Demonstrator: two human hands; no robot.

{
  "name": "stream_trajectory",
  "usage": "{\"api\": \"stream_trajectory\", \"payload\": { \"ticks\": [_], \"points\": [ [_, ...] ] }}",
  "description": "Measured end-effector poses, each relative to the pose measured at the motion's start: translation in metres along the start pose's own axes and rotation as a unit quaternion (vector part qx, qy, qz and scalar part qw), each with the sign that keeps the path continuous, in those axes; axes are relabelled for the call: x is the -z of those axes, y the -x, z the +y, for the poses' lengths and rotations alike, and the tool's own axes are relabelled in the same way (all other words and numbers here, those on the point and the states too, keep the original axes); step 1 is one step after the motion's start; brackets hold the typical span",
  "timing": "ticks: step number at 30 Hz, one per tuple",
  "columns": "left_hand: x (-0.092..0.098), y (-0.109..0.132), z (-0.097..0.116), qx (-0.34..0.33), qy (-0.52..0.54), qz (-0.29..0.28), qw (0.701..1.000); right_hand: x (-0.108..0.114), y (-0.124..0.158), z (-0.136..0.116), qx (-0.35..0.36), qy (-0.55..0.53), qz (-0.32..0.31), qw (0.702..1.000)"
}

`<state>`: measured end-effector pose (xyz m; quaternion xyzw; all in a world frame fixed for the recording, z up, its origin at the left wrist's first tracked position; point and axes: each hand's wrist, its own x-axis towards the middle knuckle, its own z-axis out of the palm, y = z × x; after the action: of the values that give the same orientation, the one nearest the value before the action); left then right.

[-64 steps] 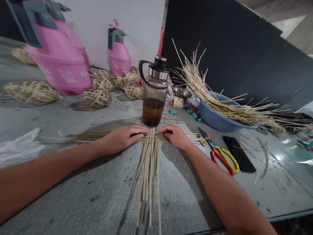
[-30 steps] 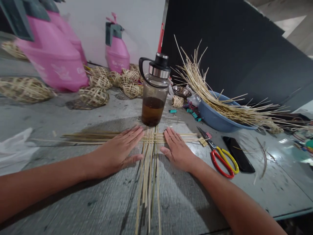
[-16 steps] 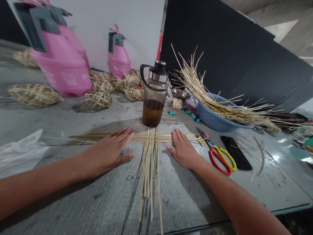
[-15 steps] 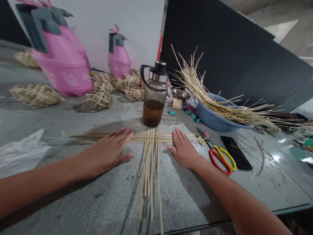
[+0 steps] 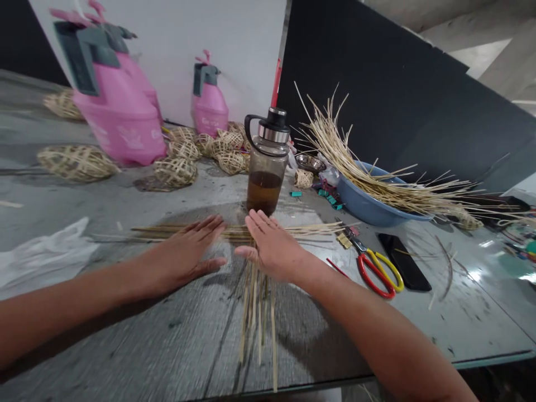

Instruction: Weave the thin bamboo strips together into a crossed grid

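A cross of thin bamboo strips (image 5: 257,318) lies flat on the grey table (image 5: 138,329). My left hand (image 5: 186,251) rests flat and open on the left arm of the cross, fingers stretched forward. Over the crossing point sits my right hand (image 5: 272,245), also flat with its fingers spread, covering the woven middle. Neither hand holds anything. A brown drink bottle (image 5: 266,164) stands just beyond my right fingertips.
Red and yellow scissors (image 5: 374,268) and a black phone (image 5: 404,254) lie to the right. A blue basin (image 5: 368,201) holds a bundle of loose strips. Pink sprayers (image 5: 119,111) and woven bamboo balls (image 5: 176,170) stand at the back left. A white plastic bag (image 5: 42,257) lies far left.
My right hand has slid left from the right arm of the cross onto its middle. My left hand has stayed flat where it was. The view shifted slightly.
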<state>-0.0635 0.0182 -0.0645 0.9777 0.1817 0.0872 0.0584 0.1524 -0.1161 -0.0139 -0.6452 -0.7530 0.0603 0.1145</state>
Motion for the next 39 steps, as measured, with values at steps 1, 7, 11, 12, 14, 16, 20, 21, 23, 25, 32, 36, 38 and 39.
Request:
{"api": "stream_trajectory", "payload": {
  "ticks": [1, 7, 11, 12, 14, 16, 20, 21, 23, 25, 32, 36, 38, 39],
  "points": [
    [0.001, 0.000, 0.001, -0.001, 0.000, 0.000, 1.000, -0.005, -0.001, 0.002, 0.006, -0.005, -0.012, 1.000],
    [0.004, 0.002, -0.004, 0.006, -0.006, 0.003, 1.000, -0.024, 0.008, 0.022, 0.018, -0.004, -0.004, 1.000],
    [0.019, -0.015, 0.002, -0.004, 0.007, -0.010, 1.000, -0.028, 0.009, 0.022, 0.014, 0.012, 0.006, 1.000],
    [0.023, -0.023, 0.008, -0.009, 0.012, 0.006, 1.000, -0.029, 0.008, 0.022, 0.015, 0.017, 0.010, 1.000],
    [0.028, -0.038, 0.024, -0.028, 0.026, 0.041, 0.998, -0.032, 0.008, 0.021, 0.018, 0.023, 0.016, 0.999],
    [0.023, -0.050, 0.041, -0.046, 0.057, 0.050, 0.996, -0.035, 0.009, 0.021, 0.020, 0.021, 0.019, 0.999],
    [-0.004, -0.059, 0.058, -0.063, 0.101, 0.068, 0.991, -0.034, 0.007, 0.026, 0.020, -0.032, 0.021, 0.999],
    [-0.010, -0.058, 0.057, -0.064, 0.098, 0.065, 0.991, -0.031, 0.005, 0.029, 0.021, -0.065, 0.023, 0.997],
    [-0.018, -0.055, 0.053, -0.060, 0.086, 0.069, 0.992, -0.026, 0.002, 0.035, 0.022, -0.164, 0.037, 0.986],
    [-0.021, -0.052, 0.048, -0.050, 0.073, 0.069, 0.994, -0.022, -0.001, 0.043, 0.006, -0.283, 0.070, 0.956],
    [-0.018, -0.054, 0.045, -0.047, 0.042, 0.043, 0.997, -0.029, -0.005, 0.054, -0.099, -0.296, 0.202, 0.928],
    [-0.015, -0.054, 0.048, -0.055, 0.042, 0.036, 0.997, -0.032, -0.003, 0.046, -0.060, -0.135, 0.148, 0.978],
    [-0.014, -0.054, 0.048, -0.056, 0.046, 0.035, 0.997, -0.031, -0.002, 0.042, -0.029, -0.069, 0.110, 0.991],
    [-0.014, -0.054, 0.049, -0.055, 0.049, 0.036, 0.997, -0.030, -0.002, 0.041, -0.016, -0.048, 0.096, 0.994]
  ]
}}
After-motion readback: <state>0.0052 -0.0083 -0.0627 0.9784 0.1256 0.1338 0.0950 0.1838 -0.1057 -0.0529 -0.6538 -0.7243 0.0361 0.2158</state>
